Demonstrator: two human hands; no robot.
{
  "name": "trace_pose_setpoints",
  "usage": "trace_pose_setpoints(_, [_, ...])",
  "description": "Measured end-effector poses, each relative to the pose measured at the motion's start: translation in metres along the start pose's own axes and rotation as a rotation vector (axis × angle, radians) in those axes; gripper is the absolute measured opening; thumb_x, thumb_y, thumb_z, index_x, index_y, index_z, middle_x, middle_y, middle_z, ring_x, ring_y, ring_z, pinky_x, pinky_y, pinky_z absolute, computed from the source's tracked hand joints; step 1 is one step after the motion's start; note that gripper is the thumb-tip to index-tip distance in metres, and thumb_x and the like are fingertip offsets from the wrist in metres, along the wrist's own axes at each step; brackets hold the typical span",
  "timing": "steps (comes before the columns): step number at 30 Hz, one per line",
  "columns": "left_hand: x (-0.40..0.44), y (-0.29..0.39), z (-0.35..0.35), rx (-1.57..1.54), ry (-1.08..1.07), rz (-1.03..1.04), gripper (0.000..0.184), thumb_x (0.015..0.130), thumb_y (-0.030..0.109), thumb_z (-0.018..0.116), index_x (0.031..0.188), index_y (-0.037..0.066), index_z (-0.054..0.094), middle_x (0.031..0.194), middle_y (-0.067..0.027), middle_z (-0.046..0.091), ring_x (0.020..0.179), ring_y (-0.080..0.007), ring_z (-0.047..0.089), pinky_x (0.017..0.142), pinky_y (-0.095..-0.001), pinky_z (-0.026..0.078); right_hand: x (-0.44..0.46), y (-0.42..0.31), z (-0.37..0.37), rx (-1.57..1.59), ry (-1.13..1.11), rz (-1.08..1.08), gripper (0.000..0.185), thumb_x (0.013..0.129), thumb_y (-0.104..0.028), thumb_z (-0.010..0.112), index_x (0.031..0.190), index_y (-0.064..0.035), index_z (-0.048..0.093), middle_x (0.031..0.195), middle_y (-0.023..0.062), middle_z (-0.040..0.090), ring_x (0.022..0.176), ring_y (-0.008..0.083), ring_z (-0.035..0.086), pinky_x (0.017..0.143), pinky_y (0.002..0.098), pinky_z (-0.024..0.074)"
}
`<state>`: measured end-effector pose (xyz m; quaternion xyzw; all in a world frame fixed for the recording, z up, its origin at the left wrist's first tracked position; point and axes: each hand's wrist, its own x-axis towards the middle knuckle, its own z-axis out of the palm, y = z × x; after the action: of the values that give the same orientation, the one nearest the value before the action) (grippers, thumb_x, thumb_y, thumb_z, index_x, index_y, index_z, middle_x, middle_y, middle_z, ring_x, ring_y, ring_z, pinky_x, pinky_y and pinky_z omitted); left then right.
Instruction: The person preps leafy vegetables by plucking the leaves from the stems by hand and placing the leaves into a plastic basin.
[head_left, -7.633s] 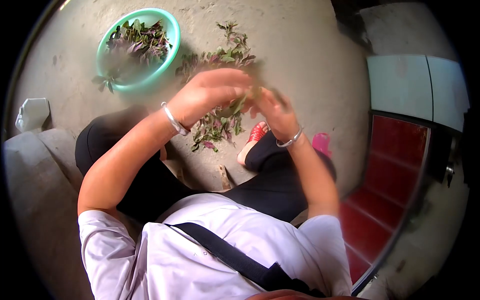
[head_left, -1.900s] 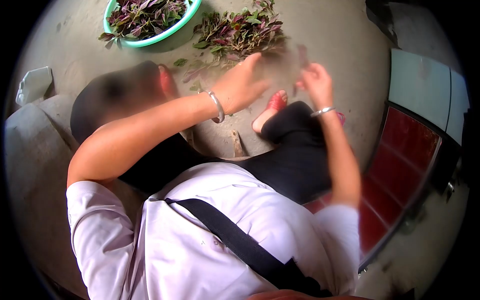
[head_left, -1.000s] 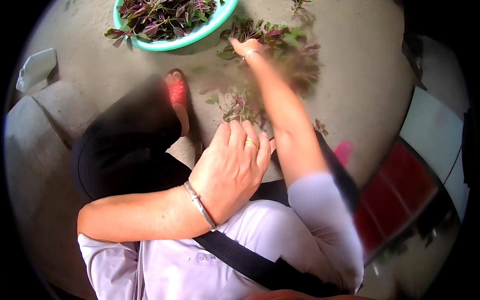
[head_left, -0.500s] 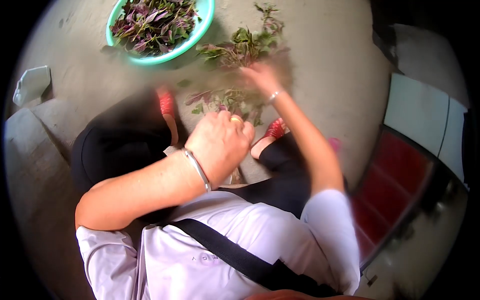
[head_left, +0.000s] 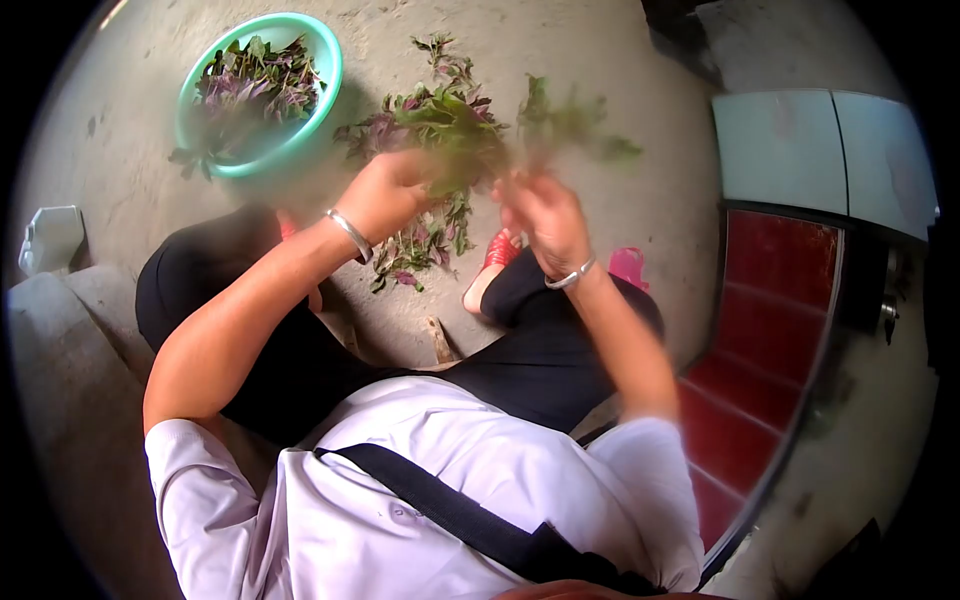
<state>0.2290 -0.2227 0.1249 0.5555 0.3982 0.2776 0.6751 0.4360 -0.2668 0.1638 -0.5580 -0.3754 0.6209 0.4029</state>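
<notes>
My right hand (head_left: 545, 212) holds a leafy green stem (head_left: 570, 122) that is smeared by motion, its leaves spread above the fingers. To its left is my left hand (head_left: 393, 192), with blurred green leaves at its fingertips; the fingers are partly hidden, and what they grip is unclear. Beneath and beyond both hands, a pile of purple-green leafy stems (head_left: 385, 132) lies on the floor. Closer to my feet are more loose leaves (head_left: 410, 255). A green basin (head_left: 335, 70) at the upper left contains purple-green leaves (head_left: 265, 80).
Red sandals are on my feet, the right one (head_left: 499, 250) near the leaves. A pink object (head_left: 628, 266) is beside my right knee. A pale plastic container (head_left: 52, 240) stands at the left. Light panels (head_left: 785, 150) and red tiles (head_left: 775, 310) are on the right.
My right hand has come up from the pile with a leafy stem. My left hand has moved forward and left, away from my lap. The view has shifted, showing more of the basin.
</notes>
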Motion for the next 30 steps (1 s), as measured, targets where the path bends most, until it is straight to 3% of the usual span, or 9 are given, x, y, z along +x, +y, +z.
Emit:
trace_pose_setpoints(2, [0.002, 0.009, 0.002, -0.219, -0.030, -0.055, 0.027, 0.084, 0.007, 0.055, 0.110, 0.004, 0.051, 0.103, -0.0021, 0.058, 0.085, -0.0086, 0.055, 0.071, -0.0239, 0.045, -0.001, 0.002, 0.000, 0.028, 0.005, -0.006, 0.018, 0.083, -0.017, 0.060, 0.090, -0.0008, 0.059, 0.080, 0.0042, 0.061, 0.059, 0.0067, 0.052, 0.051, 0.0191, 0.0389])
trace_pose_setpoints(5, [0.008, 0.014, 0.001, -0.296, -0.052, 0.084, 0.025, 0.084, 0.006, 0.054, 0.109, 0.004, 0.051, 0.103, -0.0019, 0.058, 0.083, -0.0087, 0.054, 0.070, -0.0227, 0.044, 0.003, 0.007, -0.002, 0.063, -0.012, 0.026, 0.018, 0.083, -0.018, 0.059, 0.089, -0.0012, 0.059, 0.078, 0.0038, 0.061, 0.059, 0.0062, 0.052, 0.051, 0.0191, 0.0390])
trace_pose_setpoints(9, [0.010, 0.022, 0.003, -0.509, 0.037, 0.043, 0.024, 0.084, 0.002, 0.050, 0.107, 0.005, 0.052, 0.100, -0.0020, 0.057, 0.086, -0.0078, 0.052, 0.072, -0.0233, 0.042, 0.007, 0.012, -0.005, 0.119, -0.046, 0.064, 0.017, 0.084, -0.017, 0.059, 0.090, -0.0018, 0.059, 0.079, 0.0044, 0.061, 0.060, 0.0065, 0.052, 0.051, 0.0190, 0.0391])
trace_pose_setpoints(12, [0.013, 0.024, 0.001, -0.548, 0.125, 0.053, 0.027, 0.079, 0.012, 0.056, 0.104, 0.001, 0.054, 0.099, -0.0062, 0.058, 0.082, -0.0122, 0.055, 0.070, -0.0242, 0.045, 0.009, 0.010, -0.006, 0.144, -0.038, 0.108, 0.016, 0.083, -0.017, 0.059, 0.090, -0.0026, 0.058, 0.078, 0.0039, 0.060, 0.060, 0.0067, 0.052, 0.052, 0.0190, 0.0388])
trace_pose_setpoints(16, [0.015, 0.023, -0.005, -0.607, 0.183, 0.051, 0.028, 0.080, 0.026, 0.058, 0.095, 0.003, 0.055, 0.082, -0.0028, 0.056, 0.064, -0.0073, 0.049, 0.056, -0.0190, 0.041, 0.011, 0.012, -0.007, 0.138, 0.014, 0.110, 0.014, 0.082, -0.015, 0.060, 0.091, -0.0039, 0.057, 0.078, 0.0027, 0.058, 0.061, 0.0070, 0.051, 0.053, 0.0191, 0.0380])
trace_pose_setpoints(20, [0.015, 0.042, -0.006, -0.670, 0.150, -0.248, 0.035, 0.083, 0.035, 0.056, 0.097, 0.003, 0.055, 0.079, -0.0027, 0.056, 0.060, -0.0069, 0.048, 0.053, -0.0193, 0.040, 0.014, 0.014, -0.011, 0.074, 0.034, 0.098, 0.015, 0.082, -0.015, 0.060, 0.092, -0.0044, 0.058, 0.078, 0.0021, 0.059, 0.061, 0.0064, 0.051, 0.053, 0.0187, 0.0376])
trace_pose_setpoints(23, [0.012, 0.051, 0.003, -0.471, 0.131, -0.155, 0.034, 0.081, 0.032, 0.059, 0.099, 0.002, 0.055, 0.082, -0.0031, 0.057, 0.063, -0.0067, 0.049, 0.053, -0.0194, 0.040, 0.015, 0.017, -0.011, 0.002, 0.048, 0.073, 0.014, 0.082, -0.014, 0.059, 0.092, -0.0043, 0.058, 0.078, 0.0018, 0.059, 0.060, 0.0064, 0.050, 0.053, 0.0186, 0.0375])
trace_pose_setpoints(27, [0.013, 0.035, 0.005, -0.404, 0.022, -0.088, 0.027, 0.082, 0.011, 0.059, 0.108, 0.004, 0.052, 0.096, -0.0002, 0.058, 0.078, -0.0040, 0.053, 0.061, -0.0183, 0.043, 0.014, 0.016, -0.008, 0.078, 0.047, 0.097, 0.012, 0.083, -0.013, 0.058, 0.091, -0.0050, 0.058, 0.078, 0.0019, 0.058, 0.059, 0.0066, 0.049, 0.053, 0.0191, 0.0371])
trace_pose_setpoints(30, [0.013, 0.030, 0.009, -0.448, 0.028, -0.046, 0.034, 0.081, 0.010, 0.059, 0.113, 0.003, 0.049, 0.102, -0.0015, 0.058, 0.077, -0.0027, 0.051, 0.064, -0.0174, 0.041, 0.011, 0.014, -0.006, 0.188, 0.027, 0.147, 0.011, 0.084, -0.015, 0.057, 0.089, -0.0053, 0.058, 0.076, 0.0021, 0.058, 0.058, 0.0072, 0.049, 0.052, 0.0201, 0.0370])
